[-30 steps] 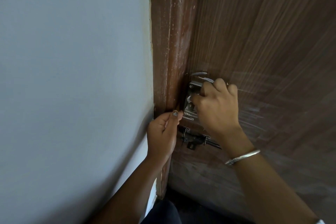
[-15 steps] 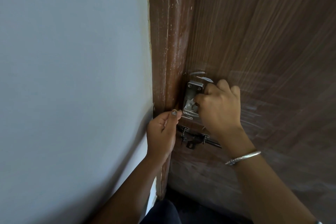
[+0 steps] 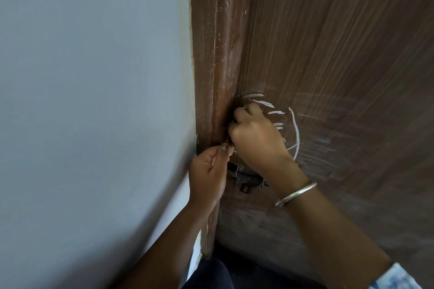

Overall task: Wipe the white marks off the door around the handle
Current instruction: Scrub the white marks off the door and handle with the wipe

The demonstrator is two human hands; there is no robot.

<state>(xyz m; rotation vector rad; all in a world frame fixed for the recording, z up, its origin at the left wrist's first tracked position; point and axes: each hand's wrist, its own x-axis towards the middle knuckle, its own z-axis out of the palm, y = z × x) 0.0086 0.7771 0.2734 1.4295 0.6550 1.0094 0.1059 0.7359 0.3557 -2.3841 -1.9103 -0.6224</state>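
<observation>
The brown wooden door [image 3: 340, 42] carries white marks [image 3: 296, 134]: a long curved stroke and several short dashes to the right of and above my right hand. My right hand [image 3: 256, 136] is a closed fist pressed against the door at its left edge. It covers the metal handle plate, so the plate is hidden, and so is anything inside the fist. My left hand [image 3: 209, 171] is just below and to the left, fingers curled, thumb tip touching the door frame [image 3: 220, 54] beside my right hand.
A dark metal sliding bolt [image 3: 246, 179] is fixed to the door just under my hands. The grey wall [image 3: 94, 101] fills the left half of the view. Faint smeared streaks spread over the door at the right. A silver bangle [image 3: 296, 193] sits on my right wrist.
My right hand has slid left over the metal plate, hiding it and uncovering the curved white stroke and dashes. My left hand has barely moved.
</observation>
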